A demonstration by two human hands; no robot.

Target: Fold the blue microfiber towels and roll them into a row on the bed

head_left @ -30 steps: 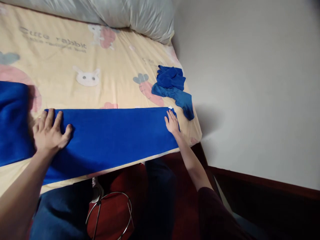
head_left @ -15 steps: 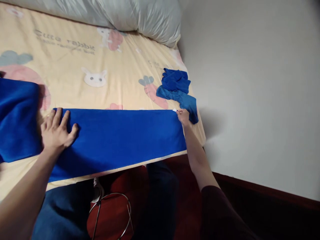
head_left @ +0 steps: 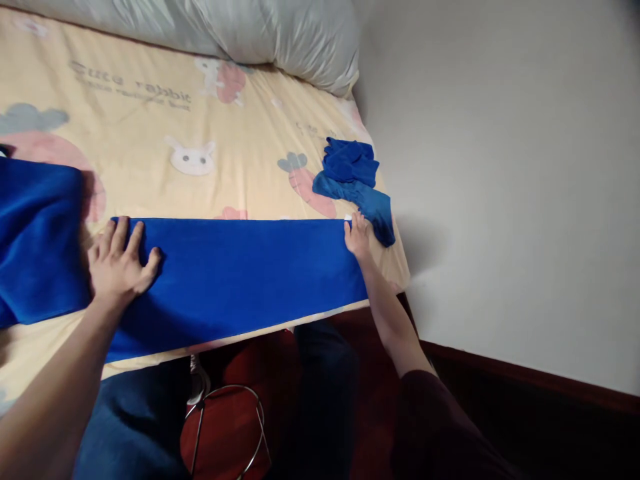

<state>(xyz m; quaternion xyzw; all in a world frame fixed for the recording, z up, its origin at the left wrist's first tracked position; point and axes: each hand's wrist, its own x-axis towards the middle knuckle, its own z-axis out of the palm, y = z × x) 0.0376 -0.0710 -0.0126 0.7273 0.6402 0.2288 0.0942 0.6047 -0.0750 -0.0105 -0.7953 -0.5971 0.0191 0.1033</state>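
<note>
A long blue towel (head_left: pixel 250 273), folded into a strip, lies along the near edge of the bed (head_left: pixel 200 120). My left hand (head_left: pixel 120 260) rests flat on its left end, fingers spread and open. My right hand (head_left: pixel 356 235) lies on the towel's far right corner beside a small white tag, fingers stretched out close together. It holds nothing that I can see.
A second blue towel (head_left: pixel 35 240) lies at the left. A crumpled blue cloth (head_left: pixel 355 177) sits near the bed's right edge, just beyond my right hand. A grey pillow (head_left: pixel 275 30) is at the head. The white wall (head_left: pixel 500 167) is at the right, and a red stool (head_left: pixel 225 427) stands below.
My right hand moved from the towel's right end to pinch its far corner, then settled flat on that corner. The left hand stayed pressed on the left end.
</note>
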